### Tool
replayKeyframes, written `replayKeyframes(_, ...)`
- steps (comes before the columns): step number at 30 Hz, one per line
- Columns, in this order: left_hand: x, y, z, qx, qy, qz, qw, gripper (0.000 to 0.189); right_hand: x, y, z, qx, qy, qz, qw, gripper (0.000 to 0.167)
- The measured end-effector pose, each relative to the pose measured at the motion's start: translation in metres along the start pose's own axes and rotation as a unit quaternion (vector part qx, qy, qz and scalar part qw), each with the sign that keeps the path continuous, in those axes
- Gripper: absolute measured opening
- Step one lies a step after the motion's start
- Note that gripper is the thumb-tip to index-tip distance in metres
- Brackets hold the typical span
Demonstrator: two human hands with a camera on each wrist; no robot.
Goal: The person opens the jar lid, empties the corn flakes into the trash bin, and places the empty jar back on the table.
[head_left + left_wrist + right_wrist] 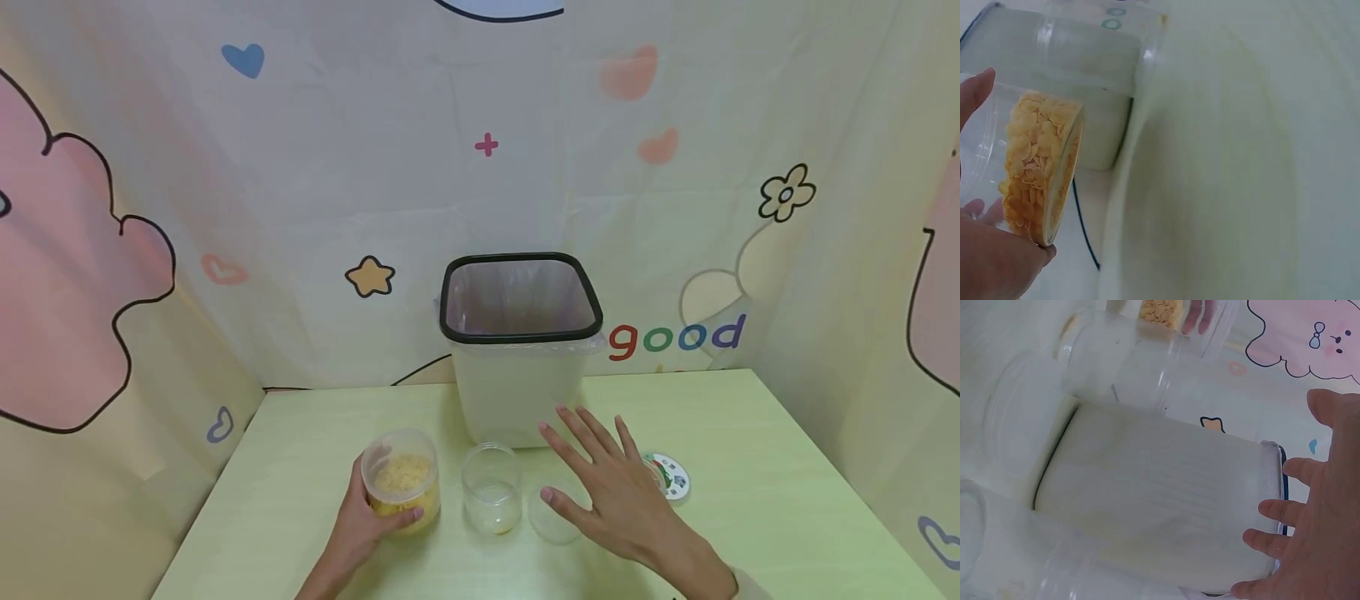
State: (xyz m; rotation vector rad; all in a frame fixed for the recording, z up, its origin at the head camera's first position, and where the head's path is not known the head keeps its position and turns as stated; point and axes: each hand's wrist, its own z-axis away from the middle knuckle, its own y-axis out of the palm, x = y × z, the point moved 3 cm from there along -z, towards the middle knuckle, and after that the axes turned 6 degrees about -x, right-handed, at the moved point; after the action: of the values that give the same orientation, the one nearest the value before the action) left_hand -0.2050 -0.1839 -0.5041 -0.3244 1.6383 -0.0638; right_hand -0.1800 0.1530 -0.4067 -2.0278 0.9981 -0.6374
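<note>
My left hand (356, 521) grips a clear plastic jar (405, 504), fingers and thumb around its sides. Yellow flakes (1035, 165) fill the lower part of that jar, and its top is uncovered. A second clear jar (491, 492) stands to its right, with a small yellowish bit at its bottom. Beside that lies a clear round lid (555, 515), partly covered by my right hand (618, 500) in the head view. That hand hovers with fingers spread, holding nothing. Behind it shows a round labelled top (667, 477), partly hidden; a clear jar (1016, 550) appears there in the right wrist view.
A white bin (517, 392) with a black rim and a clear liner stands at the back of the pale table (300, 467), against a printed cloth backdrop (337, 167). The cloth also hangs along the left and right sides.
</note>
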Motion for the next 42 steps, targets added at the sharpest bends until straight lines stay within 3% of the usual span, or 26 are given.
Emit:
replayKeyframes(8,-0.030,0.003,0.007,0.016,0.047,0.024,0.9985,0.109,0.000,-0.015,-0.013,-0.007,-0.009,-0.005,0.9999,0.070)
replayKeyframes(17,-0.059,0.014,0.018,0.028,0.068,0.041,0.9965,0.109,0.001,-0.039,-0.029,-0.040,-0.035,-0.002,0.9986,0.070)
replayKeyframes(28,-0.094,0.044,0.022,0.035,0.114,0.046,0.9918,0.111,0.020,-0.055,-0.045,-0.051,-0.065,-0.048,0.9954,0.071)
replayKeyframes(42,-0.114,0.084,0.022,0.060,0.149,0.058,0.9853,0.107,0.035,-0.058,-0.053,-0.045,-0.077,-0.059,0.9943,0.075)
